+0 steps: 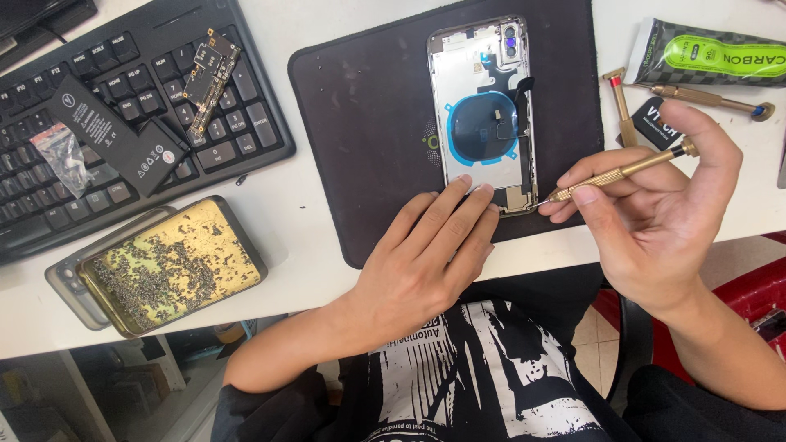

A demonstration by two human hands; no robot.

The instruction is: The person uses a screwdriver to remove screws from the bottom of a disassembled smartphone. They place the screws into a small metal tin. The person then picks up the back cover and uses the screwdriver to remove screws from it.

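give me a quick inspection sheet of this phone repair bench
surface: white desk with a dark work mat
job's things: opened phone housing lying on the mat, insides facing up; brass screwdriver with its tip at the housing's lower right corner
clutter: keyboard carrying a black battery, a circuit board and a small plastic bag; yellow tray of tiny screws; two spare screwdrivers; green tube
grippers: left hand pressing the housing's bottom edge; right hand holding the screwdriver
cables: one dark lead at the top left corner
surroundings: tiled floor, red object at right
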